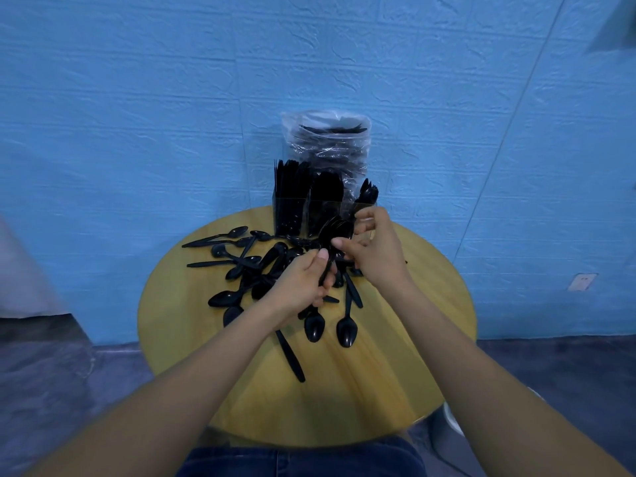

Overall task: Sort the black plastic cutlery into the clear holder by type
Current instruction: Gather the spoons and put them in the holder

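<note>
Both the left hand [303, 284] and right hand [373, 249] grip, seemingly, a spoon bundle [335, 232] beside the clear holder [323, 211] at the tabletop's far edge; loose stacking could spill spoons.

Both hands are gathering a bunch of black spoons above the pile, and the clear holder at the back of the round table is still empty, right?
Not quite. The head view shows the clear holder already packed with black cutlery. The rest holds: the left hand and right hand grip a bunch of black spoons above the pile on the round table.
</note>
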A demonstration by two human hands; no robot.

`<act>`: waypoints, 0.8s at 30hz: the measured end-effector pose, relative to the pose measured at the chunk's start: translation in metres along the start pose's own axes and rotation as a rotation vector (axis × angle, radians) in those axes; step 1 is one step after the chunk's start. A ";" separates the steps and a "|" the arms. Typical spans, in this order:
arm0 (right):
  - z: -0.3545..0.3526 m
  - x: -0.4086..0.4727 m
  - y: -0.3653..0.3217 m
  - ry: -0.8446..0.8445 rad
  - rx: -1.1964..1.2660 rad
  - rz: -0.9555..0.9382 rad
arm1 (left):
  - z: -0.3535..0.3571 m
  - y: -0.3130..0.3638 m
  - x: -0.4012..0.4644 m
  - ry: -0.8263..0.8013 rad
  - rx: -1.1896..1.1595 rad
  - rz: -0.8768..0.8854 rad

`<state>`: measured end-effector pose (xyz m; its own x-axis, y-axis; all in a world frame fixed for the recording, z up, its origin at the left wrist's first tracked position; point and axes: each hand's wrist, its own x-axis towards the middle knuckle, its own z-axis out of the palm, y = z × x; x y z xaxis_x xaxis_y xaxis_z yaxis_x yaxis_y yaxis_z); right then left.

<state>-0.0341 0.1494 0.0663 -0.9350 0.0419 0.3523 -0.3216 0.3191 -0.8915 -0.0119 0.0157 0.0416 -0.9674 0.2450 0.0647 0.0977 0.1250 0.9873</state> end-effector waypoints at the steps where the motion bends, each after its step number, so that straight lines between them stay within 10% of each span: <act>1: 0.000 -0.001 0.002 -0.043 0.010 0.008 | 0.000 -0.001 -0.002 -0.019 -0.020 -0.005; 12: 0.009 -0.020 0.022 -0.193 0.172 0.104 | 0.001 -0.036 -0.016 0.061 0.233 0.121; 24: 0.011 -0.063 0.067 -0.231 -0.670 0.277 | -0.001 -0.065 -0.023 0.293 0.096 0.170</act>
<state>0.0016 0.1575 -0.0190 -0.9996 0.0283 0.0063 0.0202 0.8355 -0.5491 0.0041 0.0014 -0.0239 -0.9600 -0.0147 0.2794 0.2711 0.1990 0.9418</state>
